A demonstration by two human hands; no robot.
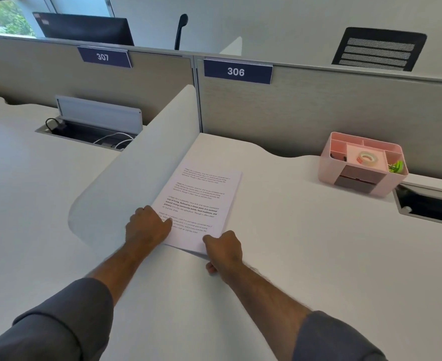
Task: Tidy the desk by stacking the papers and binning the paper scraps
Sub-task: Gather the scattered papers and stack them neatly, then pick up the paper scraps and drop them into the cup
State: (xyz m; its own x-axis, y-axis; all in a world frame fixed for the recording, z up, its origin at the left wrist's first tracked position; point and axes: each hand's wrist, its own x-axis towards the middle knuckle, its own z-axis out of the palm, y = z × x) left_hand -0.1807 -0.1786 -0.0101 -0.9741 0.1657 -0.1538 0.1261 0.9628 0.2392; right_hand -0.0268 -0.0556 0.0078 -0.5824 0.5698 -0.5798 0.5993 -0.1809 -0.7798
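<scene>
A stack of white printed paper sheets lies on the white worktop, reaching away from both hands beside a curved white divider panel. The left hand rests curled on the stack's near left corner, fingertips pressing the top sheet. The right hand pinches the near right corner, thumb on top, fingers beneath. Beyond, right of the right hand, stands a pink plastic organiser holding a tape roll. Navy partition labels read "306" and "307".
</scene>
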